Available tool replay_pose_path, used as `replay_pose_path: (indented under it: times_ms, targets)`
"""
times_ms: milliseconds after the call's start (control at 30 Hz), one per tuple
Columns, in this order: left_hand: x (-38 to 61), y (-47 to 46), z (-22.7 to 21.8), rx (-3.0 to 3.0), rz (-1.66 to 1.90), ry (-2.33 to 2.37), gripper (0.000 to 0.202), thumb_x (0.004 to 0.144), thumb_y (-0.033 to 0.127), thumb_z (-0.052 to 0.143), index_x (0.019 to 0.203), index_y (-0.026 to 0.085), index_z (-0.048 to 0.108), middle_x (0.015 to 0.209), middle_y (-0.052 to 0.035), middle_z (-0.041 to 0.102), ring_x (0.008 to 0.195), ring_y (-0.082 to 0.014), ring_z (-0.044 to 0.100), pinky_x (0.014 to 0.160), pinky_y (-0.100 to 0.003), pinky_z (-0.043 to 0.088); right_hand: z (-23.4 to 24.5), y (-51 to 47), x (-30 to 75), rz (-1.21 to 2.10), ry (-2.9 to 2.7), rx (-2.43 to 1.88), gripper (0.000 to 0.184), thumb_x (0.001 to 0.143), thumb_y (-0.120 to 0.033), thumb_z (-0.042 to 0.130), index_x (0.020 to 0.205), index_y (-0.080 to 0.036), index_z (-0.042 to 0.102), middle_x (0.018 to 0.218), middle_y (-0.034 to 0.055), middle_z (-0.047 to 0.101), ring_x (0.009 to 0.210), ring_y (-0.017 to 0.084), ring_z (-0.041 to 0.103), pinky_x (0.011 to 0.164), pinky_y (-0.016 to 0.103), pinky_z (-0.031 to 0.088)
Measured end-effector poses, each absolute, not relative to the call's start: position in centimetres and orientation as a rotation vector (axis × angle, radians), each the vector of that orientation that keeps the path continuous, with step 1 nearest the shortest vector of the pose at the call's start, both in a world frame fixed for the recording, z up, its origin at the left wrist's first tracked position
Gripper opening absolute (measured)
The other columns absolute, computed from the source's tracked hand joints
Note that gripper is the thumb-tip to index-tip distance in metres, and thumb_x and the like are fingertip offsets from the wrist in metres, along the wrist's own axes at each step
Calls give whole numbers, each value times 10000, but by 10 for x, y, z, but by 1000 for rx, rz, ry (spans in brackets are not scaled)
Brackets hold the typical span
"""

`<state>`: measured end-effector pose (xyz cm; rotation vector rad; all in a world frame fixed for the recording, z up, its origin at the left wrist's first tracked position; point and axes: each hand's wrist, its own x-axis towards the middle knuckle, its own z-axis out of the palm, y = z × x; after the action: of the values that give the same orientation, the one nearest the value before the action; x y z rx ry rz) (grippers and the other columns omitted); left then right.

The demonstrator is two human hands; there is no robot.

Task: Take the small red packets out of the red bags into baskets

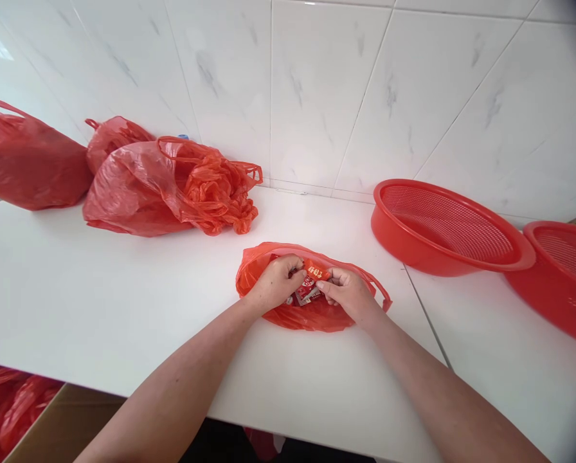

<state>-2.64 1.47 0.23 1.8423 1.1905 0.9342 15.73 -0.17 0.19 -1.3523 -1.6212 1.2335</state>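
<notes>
An open red plastic bag point(312, 318) lies on the white table, its mouth spread wide and facing up. Inside the opening are small wrapped packets point(306, 297) in dark red and white. Just above them, a small orange-red packet point(315, 270) with pale lettering is pinched from both sides. My left hand point(284, 278) grips its left end between thumb and fingers. At the right end, my right hand point(348, 292) is closed on it the same way. My fingers cover parts of the packet and of what lies beneath.
Several filled or crumpled red bags point(134, 186) rest along the tiled wall at the left. Two red mesh baskets point(442, 222) stand at the right. Below the front left table edge is a cardboard box point(71, 424) beside more red plastic.
</notes>
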Motion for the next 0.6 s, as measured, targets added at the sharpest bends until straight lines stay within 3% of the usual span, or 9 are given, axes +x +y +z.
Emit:
replay_pose_path:
  times_ms: [233,433,600]
  targets:
    - [-25,14,2,1867,952,1172,207,796,215,436,614,182,342,568,58,366,507,-68,342,444,-195,280,6,-4,155,1189,-1646,-1392,207,770,-365,556,671,-192,503,541,-55,462,521,100,417,501,236,321]
    - [-28,12,6,1683,948,1133,275,835,403,465,690,171,498,622,32,512,517,-80,469,458,-196,378,7,-5,155,1197,-1671,-1404,230,764,-364,552,642,-196,455,534,-56,435,501,93,385,477,232,296]
    - [-28,13,5,1594,901,1141,274,817,429,493,738,171,543,641,17,556,476,-81,500,414,-195,406,3,-5,154,1204,-1692,-1396,276,756,-386,560,614,-197,418,541,-54,416,490,87,358,468,233,279]
